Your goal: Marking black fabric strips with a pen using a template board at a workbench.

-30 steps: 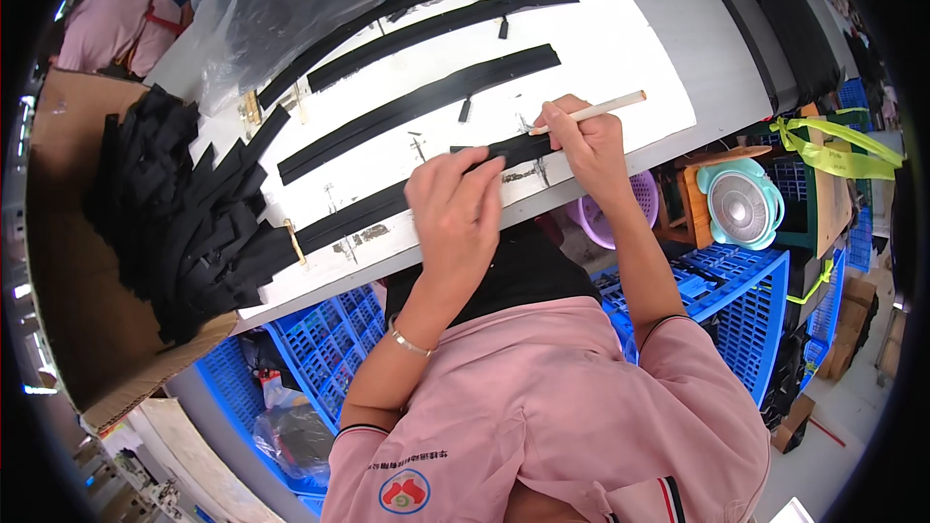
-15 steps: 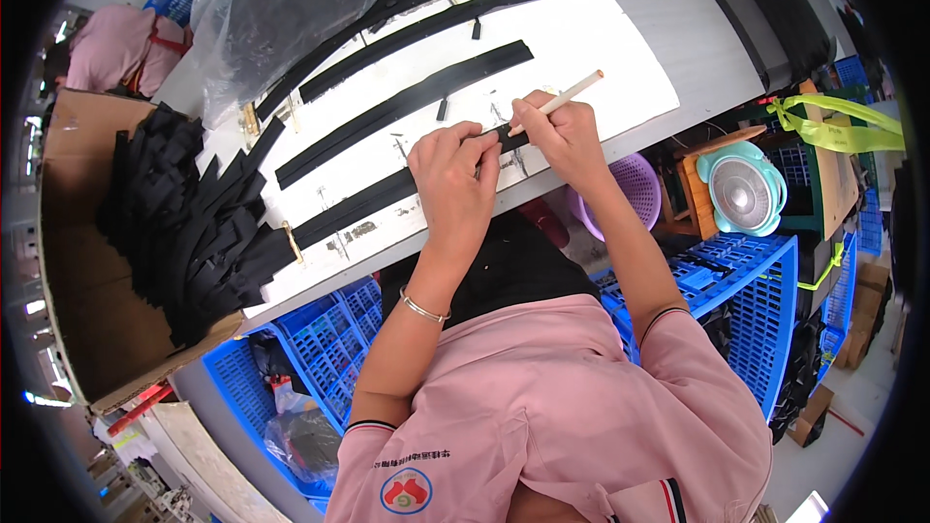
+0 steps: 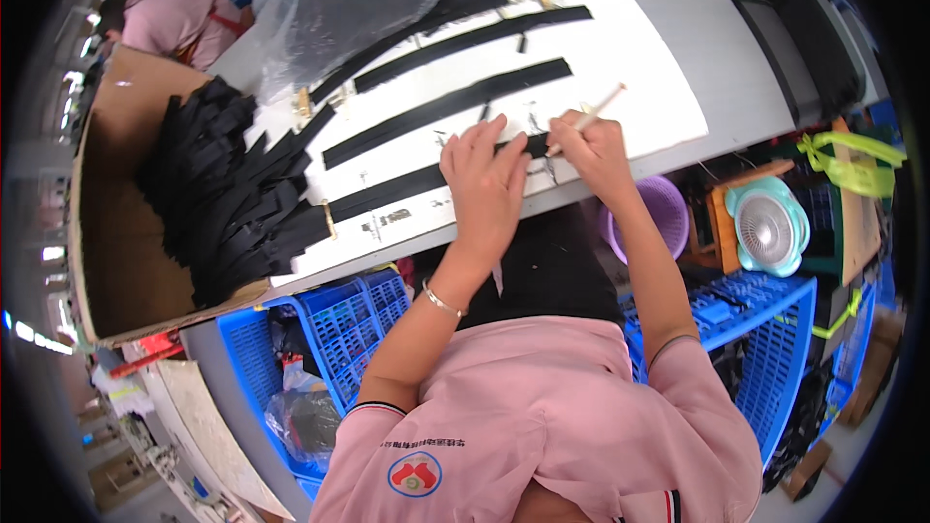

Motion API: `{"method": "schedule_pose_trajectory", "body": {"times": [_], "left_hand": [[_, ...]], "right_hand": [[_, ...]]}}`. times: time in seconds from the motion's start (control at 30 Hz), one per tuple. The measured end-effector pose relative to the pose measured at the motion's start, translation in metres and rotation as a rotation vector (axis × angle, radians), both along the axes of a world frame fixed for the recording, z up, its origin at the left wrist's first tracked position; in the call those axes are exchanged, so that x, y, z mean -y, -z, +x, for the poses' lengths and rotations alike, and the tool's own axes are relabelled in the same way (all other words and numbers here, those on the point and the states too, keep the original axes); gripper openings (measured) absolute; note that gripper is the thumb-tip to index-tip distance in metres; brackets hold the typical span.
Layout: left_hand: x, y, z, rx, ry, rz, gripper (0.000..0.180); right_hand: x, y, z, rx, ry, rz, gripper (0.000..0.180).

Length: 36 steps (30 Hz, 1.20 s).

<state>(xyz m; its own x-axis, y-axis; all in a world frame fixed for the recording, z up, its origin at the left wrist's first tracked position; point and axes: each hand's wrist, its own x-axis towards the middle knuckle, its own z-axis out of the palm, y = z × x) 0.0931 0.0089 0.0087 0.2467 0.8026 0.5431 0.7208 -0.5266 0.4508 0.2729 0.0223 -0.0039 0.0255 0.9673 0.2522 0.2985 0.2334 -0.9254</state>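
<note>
A long black fabric strip [image 3: 392,190] lies on the white board [image 3: 639,97] close to its near edge. My left hand [image 3: 480,184] rests over this strip, fingers stretched out and apart, hiding part of it. At the strip's right end, my right hand [image 3: 596,150] grips a pale pencil [image 3: 608,99], its tip down at the strip. Beyond my hands, another black strip [image 3: 446,112] and a farther black strip [image 3: 475,45] lie roughly parallel. Small black pieces and dark marks show on the board between them.
A cardboard box [image 3: 121,232] heaped with black strips [image 3: 223,194] stands at the left. Clear plastic sheeting [image 3: 339,0] lies at the back. Below the table edge are blue crates [image 3: 775,358], a purple basket [image 3: 659,218] and a turquoise fan [image 3: 768,226]. Another person sits far left.
My left hand's fingers have spread from a closer, bent grip on the strip. My right hand still holds the pencil near the strip's end. The whole view has shifted a little.
</note>
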Motion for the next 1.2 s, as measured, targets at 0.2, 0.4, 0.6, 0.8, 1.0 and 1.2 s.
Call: {"method": "schedule_pose_trajectory", "body": {"times": [0.2,0.4,0.6,0.8,1.0,1.2], "left_hand": [[0.028,-0.001,-0.015,-0.178,-0.059,-0.288,0.039],[-0.052,-0.004,-0.025,-0.123,-0.088,-0.310,0.042],[-0.010,-0.004,-0.068,-0.072,-0.256,-0.176,0.043],[0.047,0.004,-0.184,-0.306,-0.593,-0.042,0.052],[0.039,0.002,-0.236,-0.443,-0.716,0.063,0.024],[0.040,0.006,-0.237,-0.382,-0.728,-0.021,0.026]], "right_hand": [[0.008,-0.005,-0.001,-0.153,0.122,0.062,0.023],[0.005,-0.006,-0.005,-0.184,0.134,0.057,0.022],[0.007,-0.002,0.000,-0.241,0.104,-0.044,0.024],[0.004,-0.006,0.000,-0.174,0.098,0.005,0.023],[0.005,-0.013,-0.004,-0.143,0.146,-0.010,0.023],[0.005,-0.013,-0.011,-0.165,0.187,-0.029,0.024]]}}
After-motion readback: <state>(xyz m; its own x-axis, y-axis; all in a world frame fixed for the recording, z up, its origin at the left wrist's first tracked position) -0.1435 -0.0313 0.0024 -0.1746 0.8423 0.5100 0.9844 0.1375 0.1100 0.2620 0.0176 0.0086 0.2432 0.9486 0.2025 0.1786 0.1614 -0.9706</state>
